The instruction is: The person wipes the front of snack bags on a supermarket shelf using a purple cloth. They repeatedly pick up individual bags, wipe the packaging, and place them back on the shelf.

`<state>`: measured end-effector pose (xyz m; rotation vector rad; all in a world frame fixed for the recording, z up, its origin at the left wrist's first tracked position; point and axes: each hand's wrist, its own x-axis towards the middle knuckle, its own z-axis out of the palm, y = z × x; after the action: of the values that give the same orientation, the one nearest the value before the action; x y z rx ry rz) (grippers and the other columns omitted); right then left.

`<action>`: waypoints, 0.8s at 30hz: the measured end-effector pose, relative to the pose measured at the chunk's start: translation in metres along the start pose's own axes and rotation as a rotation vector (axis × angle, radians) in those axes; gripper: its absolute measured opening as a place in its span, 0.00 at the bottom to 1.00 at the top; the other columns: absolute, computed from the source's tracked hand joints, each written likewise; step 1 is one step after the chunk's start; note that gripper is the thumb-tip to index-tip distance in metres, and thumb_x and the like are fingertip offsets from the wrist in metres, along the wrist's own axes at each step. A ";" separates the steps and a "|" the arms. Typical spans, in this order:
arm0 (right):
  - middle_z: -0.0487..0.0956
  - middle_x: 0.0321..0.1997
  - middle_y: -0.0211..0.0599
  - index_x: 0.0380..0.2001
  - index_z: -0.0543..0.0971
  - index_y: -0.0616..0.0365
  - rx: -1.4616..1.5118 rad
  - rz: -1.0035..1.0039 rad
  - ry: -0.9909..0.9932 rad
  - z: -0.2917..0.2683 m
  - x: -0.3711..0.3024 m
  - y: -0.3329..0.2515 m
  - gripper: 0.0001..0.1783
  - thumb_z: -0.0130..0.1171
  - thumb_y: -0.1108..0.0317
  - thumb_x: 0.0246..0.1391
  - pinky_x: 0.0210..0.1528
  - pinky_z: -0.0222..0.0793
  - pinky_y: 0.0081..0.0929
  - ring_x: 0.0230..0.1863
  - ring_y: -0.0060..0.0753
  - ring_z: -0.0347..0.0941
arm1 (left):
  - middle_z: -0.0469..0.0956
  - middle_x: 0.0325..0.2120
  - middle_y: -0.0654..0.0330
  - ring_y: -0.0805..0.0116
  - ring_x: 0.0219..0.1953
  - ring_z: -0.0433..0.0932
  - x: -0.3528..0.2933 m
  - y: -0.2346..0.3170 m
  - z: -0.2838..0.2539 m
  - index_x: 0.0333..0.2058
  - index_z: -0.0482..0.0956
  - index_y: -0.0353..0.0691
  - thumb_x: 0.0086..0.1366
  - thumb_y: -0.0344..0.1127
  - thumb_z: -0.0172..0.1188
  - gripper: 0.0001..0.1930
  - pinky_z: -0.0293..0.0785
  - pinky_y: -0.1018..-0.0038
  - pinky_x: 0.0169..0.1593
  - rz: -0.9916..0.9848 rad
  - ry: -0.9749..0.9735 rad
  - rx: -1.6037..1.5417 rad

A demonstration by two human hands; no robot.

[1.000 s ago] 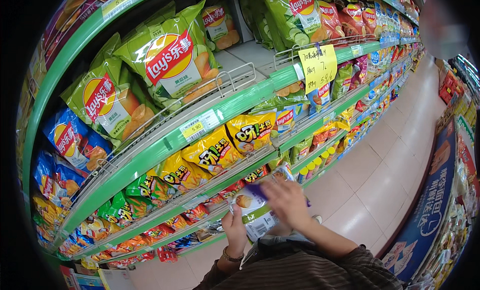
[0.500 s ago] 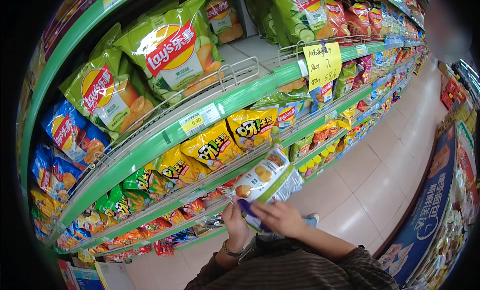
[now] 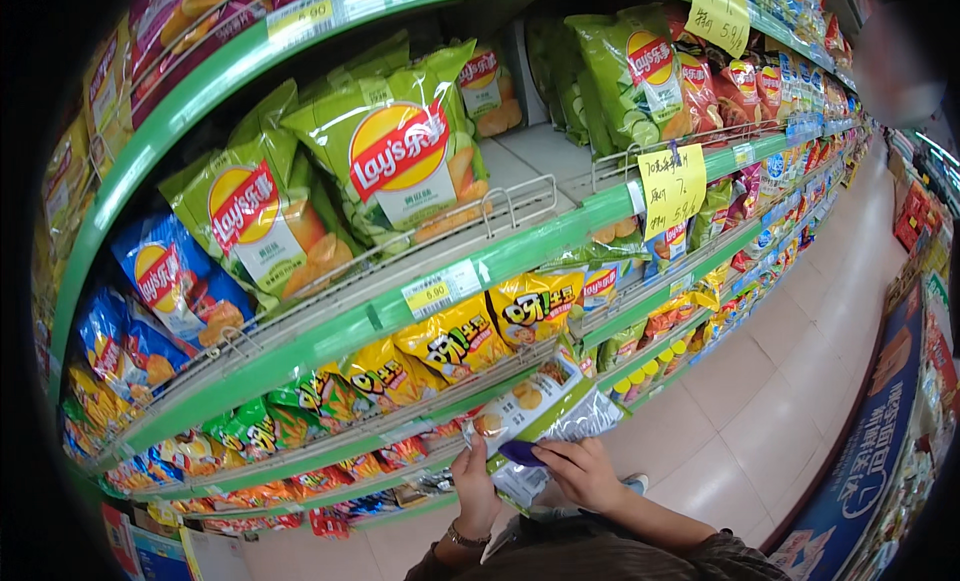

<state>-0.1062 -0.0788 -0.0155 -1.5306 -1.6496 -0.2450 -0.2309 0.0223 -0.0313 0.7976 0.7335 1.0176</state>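
A white and green snack bag (image 3: 528,399), printed with pictures of chips, is held tilted in front of the shelf. My left hand (image 3: 476,489) pinches its lower left edge, thumb on the printed side. My right hand (image 3: 583,473) lies over the lower part of the bag, its fingers closed on a dark purple, cloth-like piece (image 3: 520,452) that rests against the bag. The silvery lower right portion of the bag looks crumpled. The far side of the bag is hidden.
Shelving with green edges (image 3: 365,323) curves along my left and front, with wire guards. Large green chip bags (image 3: 400,161) stand on one level, yellow snack bags (image 3: 455,339) below. A handwritten yellow note (image 3: 672,193) hangs from the edge. Pale tiled floor (image 3: 735,421) runs along the aisle, beside a blue display (image 3: 870,421).
The view has shifted, so the shelf sits lower and farther right. My right hand has slid along the bag with the purple piece; the bag now looks turned and more folded.
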 end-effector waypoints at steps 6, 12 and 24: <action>0.72 0.34 0.44 0.36 0.72 0.61 0.066 0.482 0.213 -0.006 -0.009 0.066 0.10 0.46 0.76 0.49 0.37 0.64 0.32 0.36 0.42 0.68 | 0.73 0.28 0.62 0.78 0.29 0.69 -0.009 0.023 -0.016 0.34 0.72 0.29 0.62 0.40 0.46 0.16 0.65 0.80 0.36 0.113 -0.020 0.143; 0.74 0.34 0.35 0.38 0.71 0.64 1.165 1.097 0.349 -0.041 -0.040 0.074 0.13 0.42 0.72 0.51 0.30 0.66 0.16 0.28 0.22 0.68 | 0.75 0.28 0.53 0.70 0.23 0.70 -0.019 0.045 -0.023 0.28 0.76 0.30 0.55 0.32 0.49 0.10 0.66 0.77 0.29 0.799 -0.142 0.637; 0.70 0.45 0.37 0.48 0.63 0.65 1.143 1.143 0.199 -0.047 -0.040 0.046 0.25 0.53 0.62 0.49 0.46 0.61 0.24 0.44 0.27 0.66 | 0.63 0.51 0.67 0.76 0.37 0.64 -0.027 0.041 0.043 0.44 0.70 0.46 0.50 0.36 0.57 0.19 0.59 0.80 0.41 1.201 -1.122 1.383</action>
<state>-0.0490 -0.1277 -0.0320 -1.1769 -0.3386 0.9578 -0.2227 0.0002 0.0296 2.9065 -0.2865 0.6826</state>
